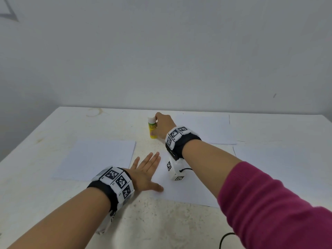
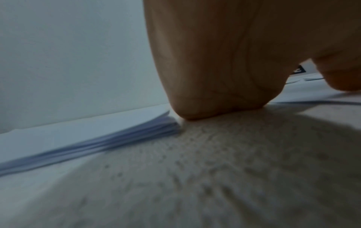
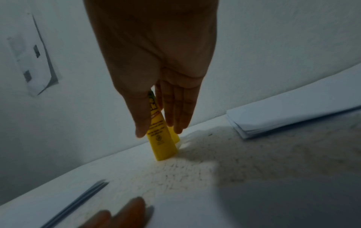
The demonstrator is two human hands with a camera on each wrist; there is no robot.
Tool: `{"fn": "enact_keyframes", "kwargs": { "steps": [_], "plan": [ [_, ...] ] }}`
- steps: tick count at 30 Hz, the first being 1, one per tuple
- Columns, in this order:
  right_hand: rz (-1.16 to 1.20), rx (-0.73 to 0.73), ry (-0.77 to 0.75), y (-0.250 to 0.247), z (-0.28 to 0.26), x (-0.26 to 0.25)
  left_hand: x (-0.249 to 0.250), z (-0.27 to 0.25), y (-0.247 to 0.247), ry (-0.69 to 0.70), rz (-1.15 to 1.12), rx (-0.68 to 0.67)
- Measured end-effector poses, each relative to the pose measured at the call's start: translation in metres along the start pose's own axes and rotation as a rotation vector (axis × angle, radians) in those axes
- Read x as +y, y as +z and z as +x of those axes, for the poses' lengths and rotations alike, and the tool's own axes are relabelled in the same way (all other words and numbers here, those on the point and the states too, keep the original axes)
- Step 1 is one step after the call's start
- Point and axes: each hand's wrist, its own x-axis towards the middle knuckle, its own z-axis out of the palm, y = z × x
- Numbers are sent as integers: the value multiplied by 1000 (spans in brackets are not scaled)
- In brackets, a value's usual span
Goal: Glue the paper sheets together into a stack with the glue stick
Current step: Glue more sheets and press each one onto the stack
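A yellow glue stick (image 1: 152, 129) (image 3: 162, 143) with a white cap stands upright on the table, at the back centre. My right hand (image 1: 158, 125) (image 3: 156, 131) grips its barrel, thumb on one side and fingers on the other. A single white sheet (image 1: 188, 191) lies in the middle. My left hand (image 1: 147, 169) (image 2: 215, 61) rests flat on that sheet's left edge with fingers spread. A stack of white sheets (image 1: 95, 159) (image 2: 78, 135) lies just left of that hand.
Another pile of white paper (image 1: 206, 128) (image 3: 283, 117) lies at the back right, behind my right wrist, and more paper (image 1: 269, 159) lies right of it. The speckled table (image 1: 53, 203) ends at a pale wall behind. A black cable (image 1: 226, 238) hangs near the front edge.
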Motion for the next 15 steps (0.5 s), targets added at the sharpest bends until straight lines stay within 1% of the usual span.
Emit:
{"fn": "enact_keyframes", "kwargs": {
  "steps": [3,5,8,10,12,15],
  "plan": [
    [83,-32,23,-10,-12,2,0,-1,0,-7,-13,9],
    [134,-30,7,-25,-27,5,0,-1,0,-6,-4,0],
    [174,-12,-63,-57,-68,17,2,-4,-2,-16,10,-14],
    [128,-14,-66,-79,-98,37,4,-6,-3,-17,22,-12],
    [-10,-62,33,-99,-123,71,3,-6,-3,-16,44,-10],
    [-219,-183,287,-124,-157,130,2,-4,-2,-10,94,-23]
  ]
}}
